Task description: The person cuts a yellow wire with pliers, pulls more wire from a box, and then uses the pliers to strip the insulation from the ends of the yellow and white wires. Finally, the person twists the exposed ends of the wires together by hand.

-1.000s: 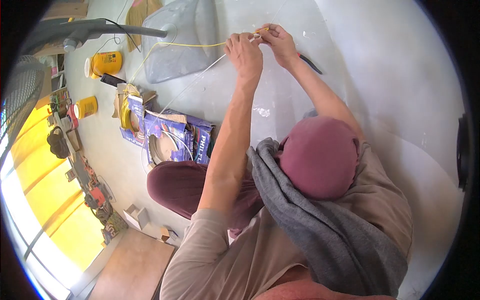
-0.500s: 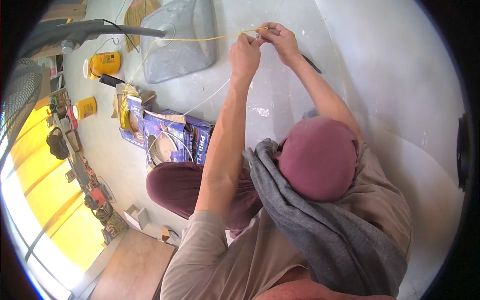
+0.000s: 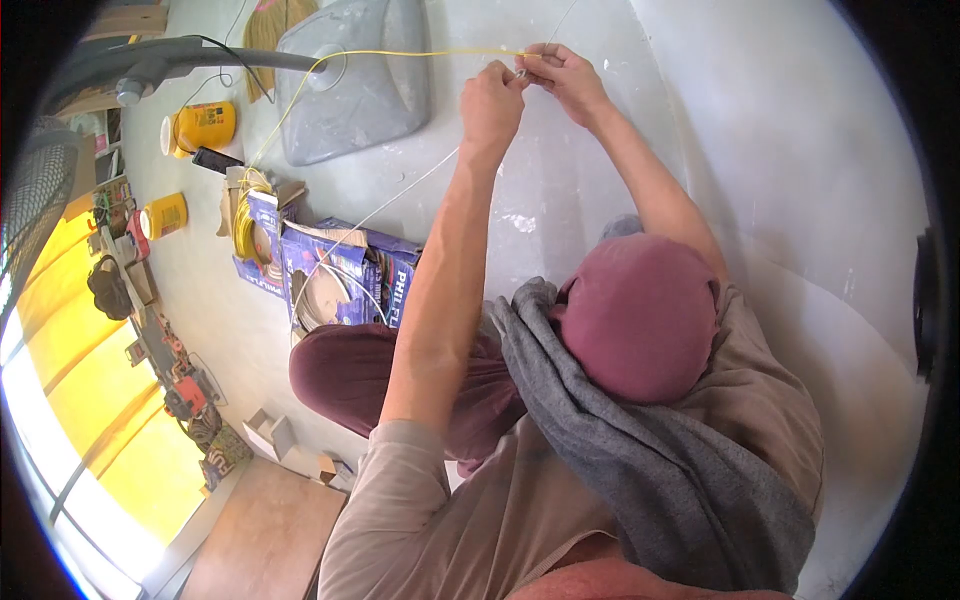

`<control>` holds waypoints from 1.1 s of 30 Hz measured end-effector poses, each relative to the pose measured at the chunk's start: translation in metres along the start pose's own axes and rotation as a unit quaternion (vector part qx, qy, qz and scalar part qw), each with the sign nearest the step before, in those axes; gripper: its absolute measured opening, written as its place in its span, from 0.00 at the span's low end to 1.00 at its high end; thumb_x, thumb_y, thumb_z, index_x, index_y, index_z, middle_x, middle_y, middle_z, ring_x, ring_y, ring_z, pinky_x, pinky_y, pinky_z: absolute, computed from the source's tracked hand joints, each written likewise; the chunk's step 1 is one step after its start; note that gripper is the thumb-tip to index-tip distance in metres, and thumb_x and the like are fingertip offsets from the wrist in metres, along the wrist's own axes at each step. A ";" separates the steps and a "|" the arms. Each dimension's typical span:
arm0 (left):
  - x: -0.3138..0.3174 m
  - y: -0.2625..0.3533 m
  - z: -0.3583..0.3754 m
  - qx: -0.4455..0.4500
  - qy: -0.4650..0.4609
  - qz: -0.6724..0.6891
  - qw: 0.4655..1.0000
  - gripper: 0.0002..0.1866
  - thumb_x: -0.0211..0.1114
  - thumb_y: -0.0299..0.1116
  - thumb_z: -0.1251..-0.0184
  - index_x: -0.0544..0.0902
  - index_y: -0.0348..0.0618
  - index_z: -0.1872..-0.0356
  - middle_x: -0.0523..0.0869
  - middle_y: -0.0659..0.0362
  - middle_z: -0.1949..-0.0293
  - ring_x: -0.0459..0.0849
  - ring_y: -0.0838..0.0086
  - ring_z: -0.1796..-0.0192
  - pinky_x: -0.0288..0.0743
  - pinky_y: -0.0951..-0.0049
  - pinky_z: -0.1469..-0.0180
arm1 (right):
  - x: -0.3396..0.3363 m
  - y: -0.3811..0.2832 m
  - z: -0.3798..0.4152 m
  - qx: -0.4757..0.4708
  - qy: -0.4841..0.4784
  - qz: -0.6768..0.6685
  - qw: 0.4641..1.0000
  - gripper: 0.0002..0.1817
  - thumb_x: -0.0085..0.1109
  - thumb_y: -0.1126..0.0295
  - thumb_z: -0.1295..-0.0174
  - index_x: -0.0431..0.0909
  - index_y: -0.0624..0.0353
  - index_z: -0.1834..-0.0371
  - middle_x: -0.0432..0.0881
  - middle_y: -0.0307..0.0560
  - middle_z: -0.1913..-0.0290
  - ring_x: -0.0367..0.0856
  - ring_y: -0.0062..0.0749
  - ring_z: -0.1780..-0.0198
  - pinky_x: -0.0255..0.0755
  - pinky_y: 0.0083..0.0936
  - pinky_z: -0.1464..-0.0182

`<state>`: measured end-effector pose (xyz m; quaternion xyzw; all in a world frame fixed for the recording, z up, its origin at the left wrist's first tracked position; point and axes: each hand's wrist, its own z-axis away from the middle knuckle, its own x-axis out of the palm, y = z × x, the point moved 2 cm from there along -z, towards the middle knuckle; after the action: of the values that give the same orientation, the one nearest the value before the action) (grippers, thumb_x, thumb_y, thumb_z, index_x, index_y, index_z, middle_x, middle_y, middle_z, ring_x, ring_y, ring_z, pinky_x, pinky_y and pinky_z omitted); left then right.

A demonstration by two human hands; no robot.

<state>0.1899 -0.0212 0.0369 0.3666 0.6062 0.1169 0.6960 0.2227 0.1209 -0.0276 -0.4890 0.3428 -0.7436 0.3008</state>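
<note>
My left hand (image 3: 492, 105) is closed in a pinch on the white wire (image 3: 400, 193), close to its end. Beside it on the right, my right hand (image 3: 572, 85) pinches the yellow wire (image 3: 430, 53), and the fingertips of both hands nearly meet. The yellow wire runs left over the grey fan base and down to a yellow coil (image 3: 243, 232) in a torn box. From my left hand the white wire slants down to a white coil (image 3: 325, 297) in a blue box (image 3: 398, 290). The exact join between the wires is too small to make out.
A grey fan base (image 3: 355, 95) with its pole (image 3: 220, 60) stands at the upper left, near a straw broom (image 3: 262, 40). Two yellow tubs (image 3: 208, 128) and a black phone (image 3: 217, 160) lie on the floor. Tools line the far left; a brown board (image 3: 265, 530) is below.
The yellow wire between the fan base and my hands has risen into a higher, flatter arc. Both hands remain close together, with small finger shifts. The view has shifted slightly.
</note>
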 end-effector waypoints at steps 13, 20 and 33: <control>-0.004 -0.005 0.008 0.023 0.036 -0.078 0.996 0.09 0.69 0.37 0.31 0.84 0.42 0.63 0.90 0.48 0.67 0.89 0.49 0.61 0.79 0.52 0.59 | -0.005 -0.003 -0.003 0.016 -0.061 0.038 0.997 0.19 0.68 0.67 0.29 0.79 0.67 0.41 0.86 0.49 0.47 0.86 0.31 0.44 0.80 0.28 0.35; -0.008 -0.001 0.009 0.057 0.022 -0.110 0.992 0.07 0.67 0.32 0.30 0.80 0.41 0.63 0.89 0.50 0.64 0.88 0.51 0.60 0.78 0.52 0.60 | -0.009 -0.002 -0.004 0.017 -0.072 0.052 0.996 0.15 0.62 0.69 0.25 0.80 0.64 0.40 0.87 0.46 0.49 0.87 0.28 0.48 0.81 0.25 0.39; -0.002 -0.002 0.011 0.016 0.017 -0.073 0.997 0.13 0.65 0.39 0.27 0.79 0.42 0.50 0.90 0.50 0.68 0.89 0.50 0.61 0.78 0.51 0.60 | -0.015 -0.003 -0.001 0.003 -0.095 0.053 0.994 0.14 0.57 0.70 0.22 0.80 0.65 0.40 0.88 0.46 0.52 0.87 0.28 0.48 0.82 0.24 0.40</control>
<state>0.1994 -0.0279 0.0369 0.3299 0.6448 0.0621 0.6867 0.2265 0.1345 -0.0332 -0.5378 0.3361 -0.6776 0.3724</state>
